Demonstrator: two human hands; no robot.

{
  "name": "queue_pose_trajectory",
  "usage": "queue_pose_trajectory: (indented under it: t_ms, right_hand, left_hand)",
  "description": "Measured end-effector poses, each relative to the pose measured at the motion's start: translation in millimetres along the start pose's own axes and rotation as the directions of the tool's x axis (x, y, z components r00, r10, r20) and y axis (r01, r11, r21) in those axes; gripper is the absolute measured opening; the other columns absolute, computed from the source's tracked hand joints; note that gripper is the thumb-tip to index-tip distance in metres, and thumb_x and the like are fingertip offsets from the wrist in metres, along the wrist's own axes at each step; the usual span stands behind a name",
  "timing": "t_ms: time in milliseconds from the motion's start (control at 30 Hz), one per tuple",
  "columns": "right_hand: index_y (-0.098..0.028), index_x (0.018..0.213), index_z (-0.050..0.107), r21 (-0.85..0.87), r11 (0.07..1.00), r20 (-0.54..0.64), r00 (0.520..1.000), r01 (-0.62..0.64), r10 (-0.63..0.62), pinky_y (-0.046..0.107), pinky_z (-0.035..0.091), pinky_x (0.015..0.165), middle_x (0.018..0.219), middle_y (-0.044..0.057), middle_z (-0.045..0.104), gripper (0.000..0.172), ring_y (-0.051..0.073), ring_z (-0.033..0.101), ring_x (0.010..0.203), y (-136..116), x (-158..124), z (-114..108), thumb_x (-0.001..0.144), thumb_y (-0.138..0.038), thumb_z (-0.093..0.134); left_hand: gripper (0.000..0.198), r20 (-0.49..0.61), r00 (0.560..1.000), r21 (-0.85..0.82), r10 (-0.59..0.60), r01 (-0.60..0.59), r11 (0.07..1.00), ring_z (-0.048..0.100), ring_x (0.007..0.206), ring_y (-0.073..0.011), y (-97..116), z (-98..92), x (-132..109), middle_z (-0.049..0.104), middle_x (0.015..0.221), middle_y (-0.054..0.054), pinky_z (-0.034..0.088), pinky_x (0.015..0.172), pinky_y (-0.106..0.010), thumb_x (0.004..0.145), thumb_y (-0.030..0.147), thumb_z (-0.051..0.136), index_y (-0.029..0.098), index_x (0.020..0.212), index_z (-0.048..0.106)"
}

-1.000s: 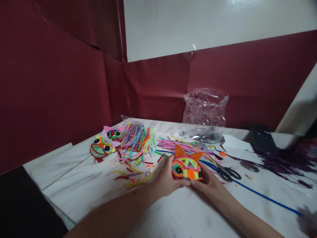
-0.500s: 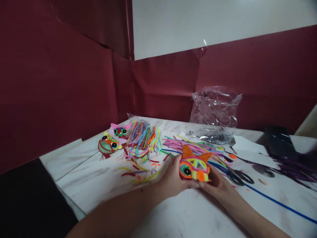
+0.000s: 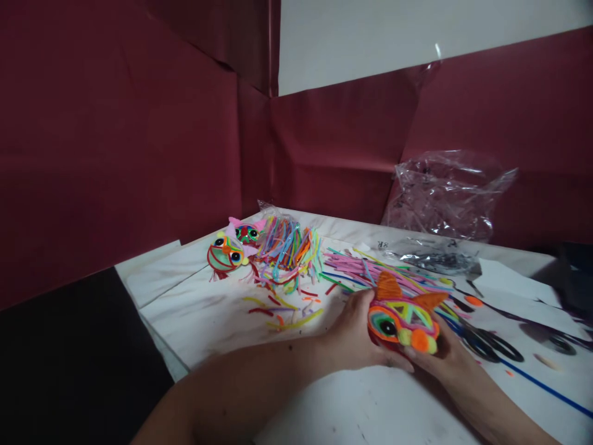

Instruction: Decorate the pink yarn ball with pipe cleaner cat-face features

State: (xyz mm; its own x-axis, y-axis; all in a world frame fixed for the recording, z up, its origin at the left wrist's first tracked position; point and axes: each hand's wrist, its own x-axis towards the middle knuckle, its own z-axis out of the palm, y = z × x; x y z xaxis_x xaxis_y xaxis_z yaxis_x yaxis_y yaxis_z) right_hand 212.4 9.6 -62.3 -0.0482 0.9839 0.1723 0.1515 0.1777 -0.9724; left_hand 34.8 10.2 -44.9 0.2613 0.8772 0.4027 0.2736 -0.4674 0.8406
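Between both hands is a colourful pipe-cleaner animal head [image 3: 404,318] with orange ears, a big green-ringed eye, yellow and pink lines and an orange pompom nose. My left hand [image 3: 359,327] is closed around its left side, the thumb low at the front. From the right, my right hand [image 3: 438,352] grips the other side, its thumb under the pompoms; the far fingers are hidden behind it. Two similar finished-looking heads lie at the back left: one with a green mouth [image 3: 227,254], and a pink-eared one [image 3: 249,232] partly behind it.
Bundled pipe cleaners [image 3: 285,241] and pink loose ones [image 3: 352,266] lie across the white table [image 3: 194,315], with cut scraps [image 3: 282,312] nearer. Black-handled scissors [image 3: 493,343] and a blue pipe cleaner [image 3: 546,386] are right of my hands. A clear plastic bag [image 3: 445,204] stands behind.
The view has swung left, so the table and everything on it appear further right. Both hands still hold the animal head, which looks slightly more tilted.
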Motion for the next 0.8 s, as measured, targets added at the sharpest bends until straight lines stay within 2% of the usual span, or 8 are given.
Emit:
queue_pose_trajectory:
  t_ms: [200,433,500,633,700,800]
  right_hand:
    - [-0.022,0.122,0.049,0.046,0.999,-0.007,1.0,-0.023,0.024,0.035,0.057,0.078,0.112,0.011,0.068,0.073,0.031,0.064,0.101,2,1,-4,0.06,-0.045,0.077]
    - [-0.023,0.108,0.053,0.043,0.998,0.008,0.999,-0.046,0.046,0.035,0.057,0.078,0.113,0.011,0.067,0.061,0.032,0.064,0.101,8,5,-8,0.059,-0.047,0.078]
    - [-0.023,0.111,0.052,0.039,0.998,0.007,0.999,-0.045,0.044,0.036,0.057,0.079,0.114,0.012,0.066,0.063,0.032,0.063,0.102,8,4,-7,0.059,-0.047,0.078]
    - [-0.023,0.122,0.049,0.052,0.998,0.011,0.999,-0.042,0.042,0.039,0.056,0.08,0.114,0.012,0.066,0.073,0.033,0.063,0.103,6,3,-5,0.059,-0.046,0.078]
    - [-0.022,0.126,0.047,0.018,0.999,-0.008,0.999,-0.038,0.038,0.039,0.056,0.081,0.115,0.012,0.066,0.076,0.033,0.062,0.104,3,2,-3,0.059,-0.044,0.078]
    - [-0.021,0.129,0.042,-0.055,0.998,-0.078,0.997,0.0,-0.004,0.041,0.055,0.083,0.114,0.012,0.066,0.084,0.032,0.064,0.099,-3,-4,4,0.057,-0.044,0.079]
  left_hand:
    - [0.109,0.038,0.999,-0.065,0.014,-0.011,0.998,0.046,0.121,-0.033,-2,-2.9,2,0.049,0.132,-0.011,0.039,0.102,-0.046,0.037,0.035,0.089,0.022,0.133,0.04]
    - [0.086,0.091,0.992,-0.214,0.091,-0.07,0.974,0.057,0.109,-0.0273,10,-9.0,4,0.062,0.118,-0.006,0.045,0.096,-0.04,0.048,0.032,0.086,0.022,0.125,0.05]
    - [0.085,0.062,0.996,-0.198,0.061,-0.048,0.979,0.056,0.111,-0.0285,8,-8.3,4,0.061,0.121,-0.007,0.046,0.095,-0.041,0.047,0.032,0.086,0.022,0.124,0.051]
    - [0.094,0.018,1.0,-0.151,-0.025,0.028,0.988,0.055,0.111,-0.0327,3,-5.1,4,0.06,0.121,-0.01,0.048,0.091,-0.043,0.036,0.028,0.089,0.021,0.122,0.053]
    - [0.098,0.029,0.998,-0.202,-0.061,0.065,0.977,0.056,0.11,-0.0324,3,-4.0,4,0.061,0.119,-0.011,0.049,0.09,-0.043,0.034,0.024,0.089,0.02,0.123,0.051]
    - [0.097,0.115,0.987,-0.383,-0.114,0.15,0.911,0.059,0.106,-0.0299,7,-5.4,4,0.062,0.117,-0.012,0.05,0.088,-0.041,0.037,0.019,0.088,0.018,0.124,0.045]
